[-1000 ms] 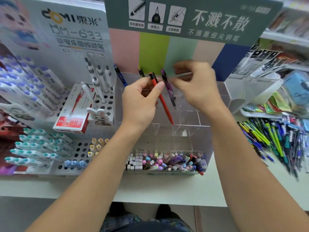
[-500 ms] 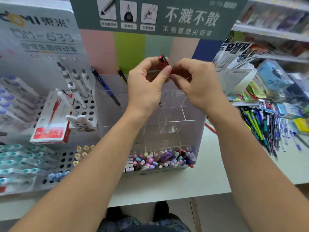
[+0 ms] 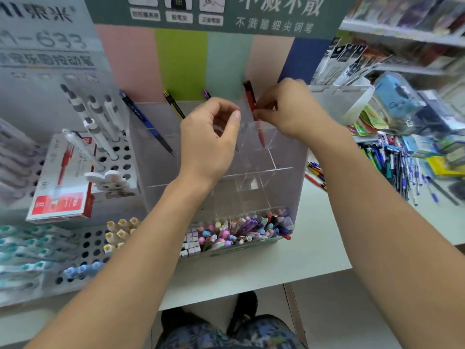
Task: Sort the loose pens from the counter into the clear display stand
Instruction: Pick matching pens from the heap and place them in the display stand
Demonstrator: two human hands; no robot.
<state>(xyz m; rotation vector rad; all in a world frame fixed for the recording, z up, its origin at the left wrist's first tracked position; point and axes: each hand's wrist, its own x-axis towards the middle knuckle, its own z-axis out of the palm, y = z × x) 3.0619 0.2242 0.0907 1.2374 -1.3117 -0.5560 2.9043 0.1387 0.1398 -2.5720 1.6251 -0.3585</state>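
Pale counter (image 3: 314, 250) carries the clear display stand (image 3: 284, 177), and my right hand (image 3: 289, 109) pinches a red pen (image 3: 250, 96) upright, its tip down inside a far right compartment. My left hand (image 3: 208, 139) hovers just left of it, fingers loosely curled and holding nothing. Blue pen (image 3: 146, 122) and black pen (image 3: 175, 104) lean in far left compartments; loose pens (image 3: 402, 167) lie heaped on the counter to the right.

Clear display stand (image 3: 281, 177): transparent glossy plastic, smooth walls, faint reflections. Red pen (image 3: 251, 102) in stand's back right compartment: glossy plastic barrel. Blue pen (image 3: 141, 117) at stand's left: shiny plastic. Counter (image 3: 251, 270) under stand: matt smooth pale laminate. Backing card (image 3: 181, 61) behind stand: matt printed paperboard. Red-white box (image 3: 63, 182) left of stand: semi-gloss cardboard.
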